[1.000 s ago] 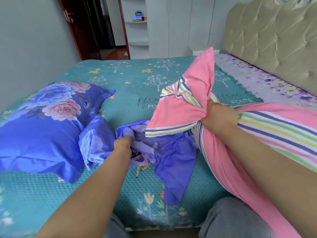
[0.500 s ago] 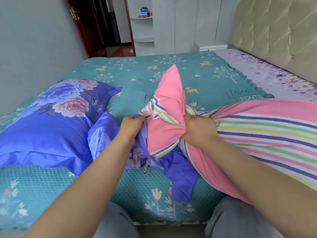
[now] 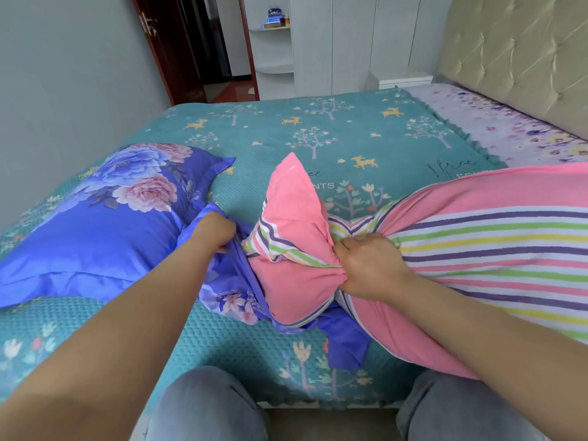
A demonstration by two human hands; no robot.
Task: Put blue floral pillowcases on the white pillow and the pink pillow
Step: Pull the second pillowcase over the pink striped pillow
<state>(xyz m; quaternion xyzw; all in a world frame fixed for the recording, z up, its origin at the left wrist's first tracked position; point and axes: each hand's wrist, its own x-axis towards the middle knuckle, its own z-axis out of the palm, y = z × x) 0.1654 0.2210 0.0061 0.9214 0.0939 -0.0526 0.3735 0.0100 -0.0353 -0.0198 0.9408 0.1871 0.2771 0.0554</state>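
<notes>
Bed (image 3: pixel 318 128) | left hand (image 3: pixel 216 230) grips pillowcase (image 3: pixel 235 281) | right hand (image 3: pixel 369 265) bunches pink pillow (image 3: pixel 477 249)

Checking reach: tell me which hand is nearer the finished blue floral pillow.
Left. The left hand grips the loose pillowcase right beside the finished blue floral pillow; the right hand clutches the pink striped pillow, farther away.

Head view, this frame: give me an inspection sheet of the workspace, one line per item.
Surface: bed with teal quilted cover, lilac floral sheet by the headboard.
Job's things: covered pillow in blue floral case lies at left; pink pillow bunched at one end; loose blue floral pillowcase under that end.
Clutter: nothing seen.
Hands: left hand grips the pillowcase edge; right hand squeezes the pink pillow.
Cables: nothing seen.
Surroundings: padded headboard, white wardrobe, open doorway.
</notes>
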